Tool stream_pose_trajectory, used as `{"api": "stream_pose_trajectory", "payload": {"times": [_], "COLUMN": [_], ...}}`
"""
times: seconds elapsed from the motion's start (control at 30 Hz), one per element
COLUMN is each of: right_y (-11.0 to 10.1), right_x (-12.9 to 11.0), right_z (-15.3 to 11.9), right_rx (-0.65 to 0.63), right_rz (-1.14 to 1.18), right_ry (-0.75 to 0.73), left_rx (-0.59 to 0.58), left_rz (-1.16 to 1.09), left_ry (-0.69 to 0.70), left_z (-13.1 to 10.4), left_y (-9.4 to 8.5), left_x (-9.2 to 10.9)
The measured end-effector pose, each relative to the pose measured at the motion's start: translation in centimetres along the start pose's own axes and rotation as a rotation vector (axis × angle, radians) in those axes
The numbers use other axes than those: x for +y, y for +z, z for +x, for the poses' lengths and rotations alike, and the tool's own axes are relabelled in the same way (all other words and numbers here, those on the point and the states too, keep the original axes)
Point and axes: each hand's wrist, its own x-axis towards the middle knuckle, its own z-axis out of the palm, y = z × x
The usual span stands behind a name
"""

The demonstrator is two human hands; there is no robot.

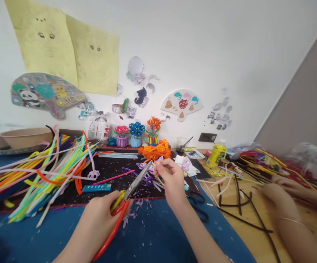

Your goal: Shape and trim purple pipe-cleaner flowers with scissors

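Observation:
My left hand (99, 215) is closed around red-handled scissors (138, 183), whose blades point up and to the right. A short yellow fuzzy piece (118, 201) shows between that hand and the scissors. My right hand (171, 179) is closed in a pinch right by the blade tips; what its fingers hold is too small to make out. Behind and below it lie purple pipe-cleaner pieces (149, 180) on a dark mat (106, 193). Just beyond sits a bundle of orange pipe-cleaner loops (155, 150). Whether the blades are parted is hard to tell.
Many coloured pipe cleaners (51, 168) are heaped at left, beside a blue box (96, 187). Small pipe-cleaner flower pots (136, 135) stand at the back. A yellow bottle (217, 155) is at right. Another person's hands (289, 190) are near black strips (252, 208).

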Motion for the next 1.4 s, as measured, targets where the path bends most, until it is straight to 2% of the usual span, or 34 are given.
{"api": "stream_pose_trajectory", "payload": {"times": [0.4, 0.53, 0.63, 0.73, 0.8, 0.87, 0.97, 1.13, 1.27, 1.4], "right_y": [-0.4, -0.6, -0.3, 0.3, 0.8, 1.3, 1.6, 1.6, 1.5, 1.1], "right_x": [-0.6, -0.7, -0.5, -0.2, 0.0, 0.0, 0.0, -0.2, -0.3, -0.1], "right_z": [0.7, 0.9, 0.7, -0.3, -1.1, -1.7, -2.2, -2.3, -2.3, -1.9], "right_rx": [0.096, 0.111, 0.003, -0.167, -0.258, -0.32, -0.352, -0.374, -0.459, -0.454], "right_rz": [-0.048, -0.054, -0.062, -0.069, -0.082, -0.106, -0.137, -0.114, -0.026, 0.04], "right_ry": [0.003, 0.012, 0.076, 0.165, 0.204, 0.235, 0.266, 0.292, 0.337, 0.3], "left_rx": [0.001, 0.099, 0.176, 0.233, 0.215, 0.081, -0.013, -0.033, -0.071, -0.037], "left_rz": [0.011, 0.005, -0.107, -0.386, -0.516, -0.579, -0.635, -0.679, -0.792, -0.858], "left_ry": [-0.055, -0.102, -0.128, -0.07, -0.054, -0.043, -0.031, -0.034, -0.06, -0.051], "left_z": [-0.1, -0.1, 0.3, 0.6, 0.6, 0.4, -0.1, -0.4, -0.3, -0.1], "left_y": [-1.0, -1.4, -1.5, -1.1, -0.6, -0.2, 0.0, -0.7, -1.1, -1.2], "left_x": [0.5, 0.5, 0.2, 0.1, 0.2, 0.4, 0.8, 1.2, 1.5, 1.3]}}
